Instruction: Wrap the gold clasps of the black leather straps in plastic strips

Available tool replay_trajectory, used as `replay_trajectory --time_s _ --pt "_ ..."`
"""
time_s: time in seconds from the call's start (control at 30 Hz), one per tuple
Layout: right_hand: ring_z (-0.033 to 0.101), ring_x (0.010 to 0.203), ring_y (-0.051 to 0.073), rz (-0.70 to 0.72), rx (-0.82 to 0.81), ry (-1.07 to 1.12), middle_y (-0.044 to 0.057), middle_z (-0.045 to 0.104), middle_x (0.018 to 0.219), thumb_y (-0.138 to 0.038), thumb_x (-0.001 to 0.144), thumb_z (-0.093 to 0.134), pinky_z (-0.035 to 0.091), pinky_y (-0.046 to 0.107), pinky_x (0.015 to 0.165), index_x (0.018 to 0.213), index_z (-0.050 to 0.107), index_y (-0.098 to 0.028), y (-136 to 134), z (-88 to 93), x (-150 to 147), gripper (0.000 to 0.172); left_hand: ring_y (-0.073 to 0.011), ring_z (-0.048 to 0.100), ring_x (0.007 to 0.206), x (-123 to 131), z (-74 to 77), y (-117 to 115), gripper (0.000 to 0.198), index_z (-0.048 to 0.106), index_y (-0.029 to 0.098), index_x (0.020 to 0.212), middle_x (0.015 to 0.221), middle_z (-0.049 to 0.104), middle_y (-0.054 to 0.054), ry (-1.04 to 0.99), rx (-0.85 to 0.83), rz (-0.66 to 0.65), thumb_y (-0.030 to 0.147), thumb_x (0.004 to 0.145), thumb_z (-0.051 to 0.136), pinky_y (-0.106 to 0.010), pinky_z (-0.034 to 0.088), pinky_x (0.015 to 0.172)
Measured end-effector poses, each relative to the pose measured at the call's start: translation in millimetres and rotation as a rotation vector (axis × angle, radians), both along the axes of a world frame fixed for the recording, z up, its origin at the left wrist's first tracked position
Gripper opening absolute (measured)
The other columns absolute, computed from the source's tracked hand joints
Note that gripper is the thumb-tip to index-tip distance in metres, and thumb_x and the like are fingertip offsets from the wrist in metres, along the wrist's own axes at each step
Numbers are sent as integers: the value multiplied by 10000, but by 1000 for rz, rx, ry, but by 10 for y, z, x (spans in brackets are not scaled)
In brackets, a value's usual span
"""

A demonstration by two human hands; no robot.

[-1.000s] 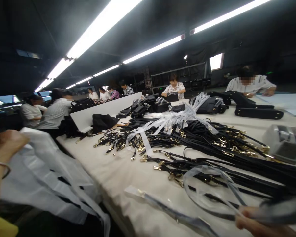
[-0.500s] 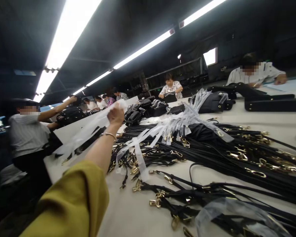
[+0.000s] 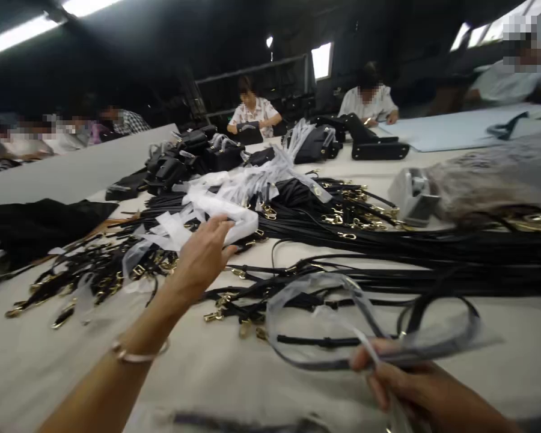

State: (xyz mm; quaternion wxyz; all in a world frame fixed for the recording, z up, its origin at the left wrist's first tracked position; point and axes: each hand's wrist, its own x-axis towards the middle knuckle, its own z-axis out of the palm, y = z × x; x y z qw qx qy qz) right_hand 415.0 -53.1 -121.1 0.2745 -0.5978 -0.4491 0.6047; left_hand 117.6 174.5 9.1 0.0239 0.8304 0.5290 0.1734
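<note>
My left hand (image 3: 205,258), a bracelet on its wrist, reaches over the white plastic strips (image 3: 234,219) in the middle of the table. Its fingers are apart; whether they touch the strips is hard to tell. Low on the right, my right hand (image 3: 401,376) grips a looped black strap (image 3: 315,343) partly inside a clear plastic sleeve. Many black straps (image 3: 306,225) with gold clasps lie beyond and beside both hands. More short straps with clasps (image 3: 112,270) are heaped at the left.
Black bags (image 3: 180,159) are piled at the back. A box-like object (image 3: 415,195) and a plastic-wrapped bundle (image 3: 491,174) sit at the right. People (image 3: 255,111) work across the table (image 3: 243,385). Dark cloth (image 3: 45,222) lies at left.
The view has swung right. My left hand has come back from the long clear plastic it held up at the left and has opened. My right hand has come into view with the sleeved strap.
</note>
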Motion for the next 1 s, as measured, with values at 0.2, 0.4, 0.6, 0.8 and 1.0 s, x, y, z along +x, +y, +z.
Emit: replay_trajectory --time_s 0.2,0.4,0.6,0.8,1.0 --pt "455 539 111 65 117 52 23 648 713 -647 807 634 374 221 515 1012 705 -206 -93 550 -300 492 -229 681 791 290 -79 -1578 140 769 289 944 921 756 -46 -579 -686 -252 262 826 700 -289 514 682" --pt "571 645 181 150 361 -158 55 671 710 -527 800 632 460 266 620 778 742 -195 -380 843 -582 350 -201 687 774 379 -465 -2269 430 648 263 1215 1180 663 -126 -1105 -803 -94 314 802 756 -272 533 631" --pt "586 644 174 204 380 -188 70 689 727 -430 809 623 440 258 590 791 758 -170 -663 935 -741 294 -160 643 579 392 -675 -2584 863 484 238 1345 1039 694 -144 -1497 -926 -83 545 639 872 -219 450 436" --pt "558 646 158 243 449 -338 35 686 713 -369 821 653 441 260 635 787 752 -177 -828 817 -780 219 -31 452 389 332 -529 -2686 933 431 230 1417 999 751 -158 -1711 -1003 -67 428 642 912 -155 251 370" --pt "542 635 161 220 387 -365 33 667 682 -423 806 660 412 277 612 763 743 -184 -906 800 -780 256 -38 451 413 234 -436 -2765 383 731 183 895 723 708 -45 -1741 -833 -25 421 650 904 -162 339 399"
